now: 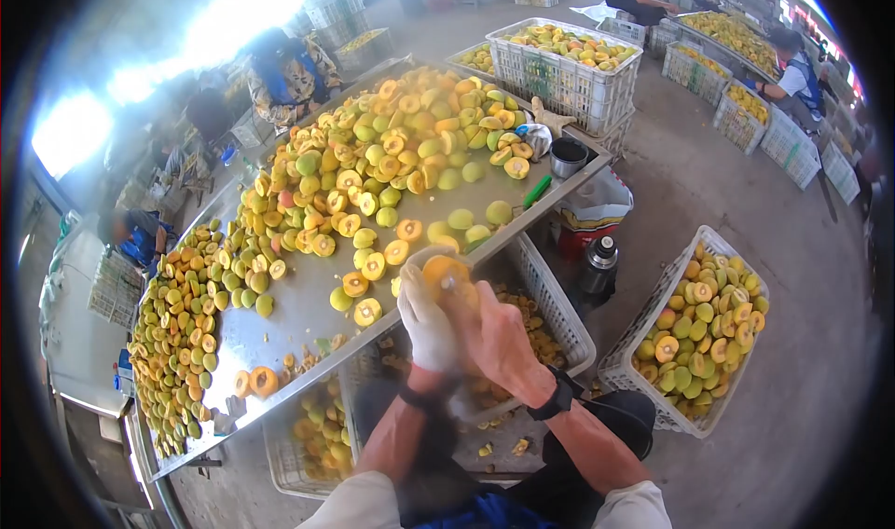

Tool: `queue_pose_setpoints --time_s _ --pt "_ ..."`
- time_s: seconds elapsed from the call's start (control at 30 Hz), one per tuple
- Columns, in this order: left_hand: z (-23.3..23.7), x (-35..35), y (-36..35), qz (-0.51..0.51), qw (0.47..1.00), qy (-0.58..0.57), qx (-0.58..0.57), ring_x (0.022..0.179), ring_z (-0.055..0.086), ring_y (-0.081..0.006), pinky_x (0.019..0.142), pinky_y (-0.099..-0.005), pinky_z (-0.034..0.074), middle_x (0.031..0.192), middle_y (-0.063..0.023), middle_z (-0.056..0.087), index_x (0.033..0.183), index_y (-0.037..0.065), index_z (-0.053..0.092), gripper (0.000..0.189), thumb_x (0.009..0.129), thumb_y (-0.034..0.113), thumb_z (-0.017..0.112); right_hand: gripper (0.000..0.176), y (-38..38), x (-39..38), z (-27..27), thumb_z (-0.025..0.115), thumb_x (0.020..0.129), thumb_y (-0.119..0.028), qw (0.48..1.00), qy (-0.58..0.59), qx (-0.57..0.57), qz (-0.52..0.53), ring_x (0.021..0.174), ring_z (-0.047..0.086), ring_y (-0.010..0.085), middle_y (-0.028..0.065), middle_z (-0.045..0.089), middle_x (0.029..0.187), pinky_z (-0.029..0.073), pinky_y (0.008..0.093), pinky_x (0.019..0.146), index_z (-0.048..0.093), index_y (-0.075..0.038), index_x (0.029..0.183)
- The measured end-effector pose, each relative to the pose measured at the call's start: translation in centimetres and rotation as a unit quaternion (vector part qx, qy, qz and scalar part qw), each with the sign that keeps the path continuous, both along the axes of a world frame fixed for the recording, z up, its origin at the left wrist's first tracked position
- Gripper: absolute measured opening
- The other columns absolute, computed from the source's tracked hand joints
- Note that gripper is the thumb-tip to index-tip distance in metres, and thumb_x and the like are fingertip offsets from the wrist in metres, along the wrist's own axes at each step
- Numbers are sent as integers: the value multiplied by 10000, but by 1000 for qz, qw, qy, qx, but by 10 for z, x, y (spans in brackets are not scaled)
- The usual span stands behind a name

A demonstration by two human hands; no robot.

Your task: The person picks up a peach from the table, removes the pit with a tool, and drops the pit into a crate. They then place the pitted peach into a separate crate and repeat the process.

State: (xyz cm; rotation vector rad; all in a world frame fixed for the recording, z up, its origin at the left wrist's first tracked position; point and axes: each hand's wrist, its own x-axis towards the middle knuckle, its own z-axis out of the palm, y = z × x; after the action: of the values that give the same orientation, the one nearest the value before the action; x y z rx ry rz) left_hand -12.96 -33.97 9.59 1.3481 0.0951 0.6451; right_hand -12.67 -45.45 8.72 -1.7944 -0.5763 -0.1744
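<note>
My left hand, in a white glove, is closed around a halved yellow peach above the table's front edge. My right hand, bare with a dark wristband, is closed right beside the fruit, its fingers curled in toward it. Blur hides whatever lies between those fingers. Heaps of green-yellow peach halves cover much of the metal table, some with the cut face and stone showing. Below my hands, a white crate contains small yellowish pieces.
A green-handled tool and a metal cup are at the table's right edge. A thermos stands on the floor. Peach-filled crates stand right and behind. Co-workers sit around the table and farther off.
</note>
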Motion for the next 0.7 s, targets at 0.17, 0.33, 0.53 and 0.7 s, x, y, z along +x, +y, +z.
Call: queue_pose_setpoints --time_s 0.17,0.33,0.53,0.7 --pt "17 -3 -15 -42 996 63 -54 1109 598 -171 998 -339 478 1189 -98 658 1366 20 577 555 1124 467 354 210 -8 11 0 644 996 -151 999 28 41 -8 812 653 497 265 652 814 502 475 634 544 28 1037" --pt "20 -7 -11 -144 976 81 -142 1111 632 -184 988 -340 513 1221 -95 668 1406 12 566 561 1113 462 405 219 -21 19 4 659 1000 -177 995 48 81 -13 720 650 406 208 640 786 500 409 639 595 27 1046" --pt "-17 1 23 -179 969 163 -55 977 688 -170 857 -310 568 1120 -74 708 1324 9 614 519 1095 450 465 225 -35 31 13 663 996 -184 999 -22 24 -12 692 620 380 214 640 797 496 416 652 605 23 1063" --pt "-20 2 20 -216 913 214 -273 957 679 -150 809 -304 567 1071 -67 705 1196 32 667 398 1089 362 472 223 -35 29 26 660 1002 -195 997 -71 -18 -21 747 640 433 245 640 814 491 450 655 597 17 1033"
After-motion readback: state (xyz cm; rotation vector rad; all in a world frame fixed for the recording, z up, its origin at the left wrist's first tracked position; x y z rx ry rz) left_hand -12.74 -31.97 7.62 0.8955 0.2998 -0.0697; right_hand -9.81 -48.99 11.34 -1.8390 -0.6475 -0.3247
